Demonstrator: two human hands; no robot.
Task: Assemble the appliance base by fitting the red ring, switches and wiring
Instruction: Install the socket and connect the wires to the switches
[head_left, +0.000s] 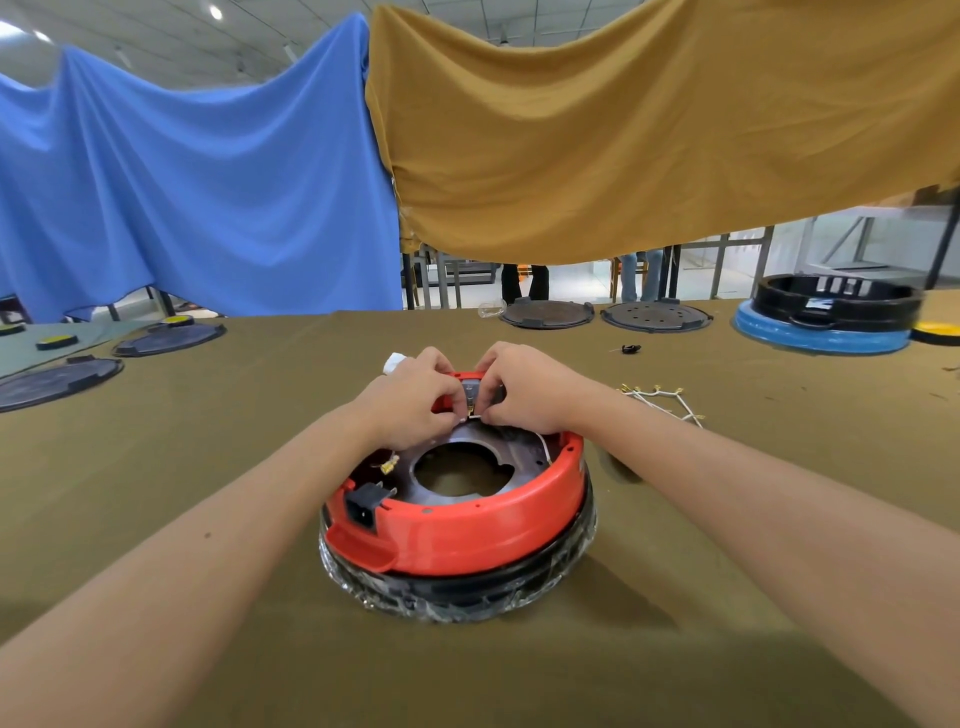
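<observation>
Olive cloth counter (208, 519), red ring (483, 530) at its middle with both hands at the ring's far edge.

Dark round plates (57, 382) lie along the counter's left edge, well apart from the work. Left hand (410, 402) grips the red ring's far rim, fingers curled over it beside a small metal switch part (471, 397). Right hand (530, 395) pinches a thin white wire (543, 447) at that same part, fingertips together and touching the left hand's. Red ring sits on a black base (467, 587) wrapped in clear film, with bare cloth all round it. Loose white wires (665, 405) lie just right of the right wrist; a blue-and-black unit (826, 322) stands near the far right edge.
</observation>
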